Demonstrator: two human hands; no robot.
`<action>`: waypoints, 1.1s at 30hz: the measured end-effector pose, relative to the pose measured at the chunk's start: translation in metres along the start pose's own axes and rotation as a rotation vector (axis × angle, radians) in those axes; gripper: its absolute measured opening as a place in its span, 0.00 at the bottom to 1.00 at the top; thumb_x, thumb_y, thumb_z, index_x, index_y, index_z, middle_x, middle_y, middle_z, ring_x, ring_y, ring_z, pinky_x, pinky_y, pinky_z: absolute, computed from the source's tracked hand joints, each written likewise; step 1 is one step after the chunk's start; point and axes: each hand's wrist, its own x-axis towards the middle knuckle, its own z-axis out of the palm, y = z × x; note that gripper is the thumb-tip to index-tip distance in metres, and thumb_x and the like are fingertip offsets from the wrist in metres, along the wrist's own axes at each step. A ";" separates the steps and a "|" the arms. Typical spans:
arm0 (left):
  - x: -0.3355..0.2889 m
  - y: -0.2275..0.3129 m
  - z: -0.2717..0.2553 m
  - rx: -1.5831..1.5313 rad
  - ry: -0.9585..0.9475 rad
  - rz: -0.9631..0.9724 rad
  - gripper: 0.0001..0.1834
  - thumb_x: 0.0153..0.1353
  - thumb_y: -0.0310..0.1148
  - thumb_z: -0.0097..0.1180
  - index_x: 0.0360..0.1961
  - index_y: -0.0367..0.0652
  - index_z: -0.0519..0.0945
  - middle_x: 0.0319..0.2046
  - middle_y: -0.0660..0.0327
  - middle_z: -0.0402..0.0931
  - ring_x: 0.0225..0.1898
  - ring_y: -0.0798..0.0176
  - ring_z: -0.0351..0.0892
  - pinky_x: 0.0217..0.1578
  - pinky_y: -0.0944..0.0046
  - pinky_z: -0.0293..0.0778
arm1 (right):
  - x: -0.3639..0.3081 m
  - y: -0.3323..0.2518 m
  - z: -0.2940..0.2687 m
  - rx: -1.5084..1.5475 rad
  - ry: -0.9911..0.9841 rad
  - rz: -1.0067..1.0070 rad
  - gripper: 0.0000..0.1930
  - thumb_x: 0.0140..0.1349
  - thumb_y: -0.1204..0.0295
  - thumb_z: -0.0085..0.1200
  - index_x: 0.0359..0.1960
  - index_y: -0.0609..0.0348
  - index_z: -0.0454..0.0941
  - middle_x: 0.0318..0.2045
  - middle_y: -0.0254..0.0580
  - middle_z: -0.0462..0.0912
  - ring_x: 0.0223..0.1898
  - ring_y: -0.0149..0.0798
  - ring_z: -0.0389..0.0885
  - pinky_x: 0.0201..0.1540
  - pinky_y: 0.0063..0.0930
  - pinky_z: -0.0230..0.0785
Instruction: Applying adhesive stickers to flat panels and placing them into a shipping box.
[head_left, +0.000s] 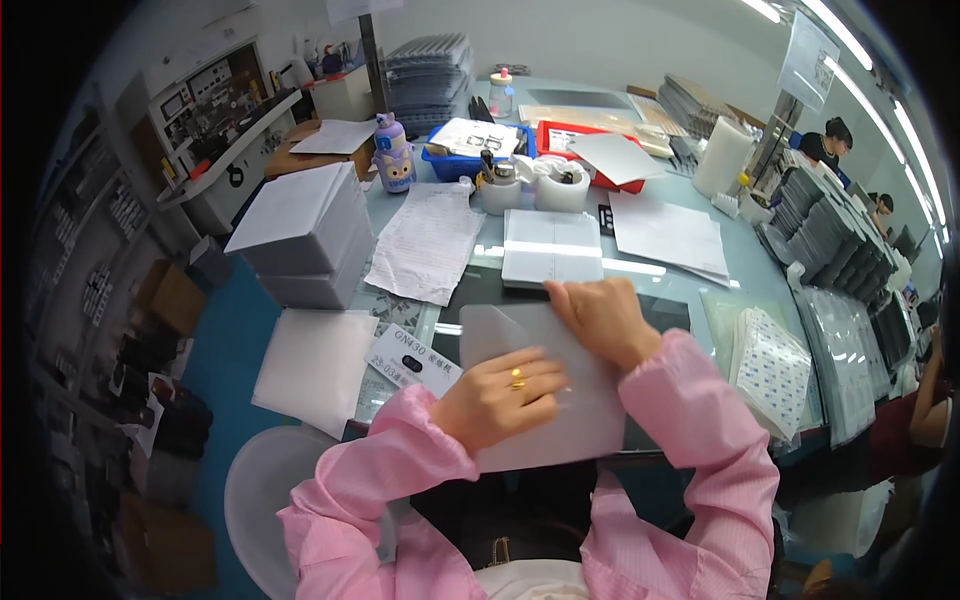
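A whitish translucent sheet [560, 435] lies in front of me at the near edge of the table, its upper left corner looking folded or creased. My left hand [505, 398], with a gold ring, rests across the sheet, its fingers stretched out and slightly blurred. Near the sheet's far right edge, my right hand [603, 320] is closed, fingers curled under and apparently gripping it; the fingertips are hidden. Just beyond stands a small stack of white-topped sheets [552, 247]. Partly beside my left forearm is a white printed label card [412, 360].
At left are a tall stack of white sheets [305, 225] and a white pad [312, 365]. Farther back stand a purple bottle [394, 160], a blue basket [450, 168] and a red tray [632, 184]. Plastic-wrapped packs [770, 365] lie at right; a white bin [250, 500] is below left.
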 end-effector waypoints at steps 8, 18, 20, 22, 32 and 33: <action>-0.270 0.086 -0.209 0.873 0.558 -0.872 0.05 0.70 0.22 0.48 0.45 0.36 0.73 0.40 0.52 0.76 0.39 0.57 0.77 0.42 0.61 0.75 | -0.078 0.178 -0.033 -0.190 0.253 0.764 0.27 0.75 0.56 0.37 0.28 0.66 0.79 0.28 0.62 0.80 0.31 0.65 0.77 0.36 0.54 0.65; -0.596 0.217 -0.188 0.813 -1.229 -1.780 0.15 0.72 0.36 0.48 0.51 0.36 0.77 0.49 0.52 0.79 0.50 0.52 0.79 0.52 0.55 0.74 | -0.067 0.089 0.059 0.483 0.155 0.831 0.31 0.73 0.51 0.47 0.21 0.69 0.70 0.15 0.50 0.65 0.18 0.40 0.60 0.24 0.37 0.56; -0.568 0.205 -0.144 0.807 -0.903 -2.081 0.15 0.72 0.37 0.48 0.50 0.38 0.79 0.50 0.52 0.80 0.52 0.53 0.79 0.53 0.53 0.73 | -0.064 0.074 0.086 0.605 0.115 0.855 0.30 0.72 0.52 0.49 0.20 0.68 0.68 0.14 0.39 0.60 0.19 0.29 0.56 0.22 0.32 0.54; -0.412 0.130 -0.093 0.506 -0.081 -1.924 0.12 0.70 0.31 0.50 0.44 0.35 0.82 0.41 0.51 0.84 0.43 0.54 0.84 0.45 0.59 0.78 | -0.073 0.074 0.070 0.549 0.105 0.888 0.30 0.72 0.52 0.49 0.20 0.68 0.69 0.13 0.38 0.61 0.19 0.29 0.56 0.22 0.32 0.54; -0.115 0.047 0.053 -1.148 0.373 -1.250 0.29 0.70 0.29 0.53 0.68 0.34 0.60 0.57 0.46 0.74 0.51 0.52 0.82 0.43 0.60 0.82 | -0.074 0.047 0.091 0.686 0.050 0.842 0.31 0.72 0.52 0.49 0.18 0.69 0.68 0.13 0.40 0.61 0.18 0.30 0.55 0.21 0.34 0.53; -0.108 0.046 0.065 -1.226 0.333 -1.238 0.31 0.68 0.25 0.55 0.69 0.35 0.58 0.58 0.47 0.73 0.53 0.54 0.81 0.42 0.62 0.81 | -0.074 0.046 0.094 0.680 0.055 0.834 0.32 0.72 0.51 0.48 0.18 0.69 0.68 0.12 0.45 0.61 0.17 0.34 0.54 0.21 0.37 0.52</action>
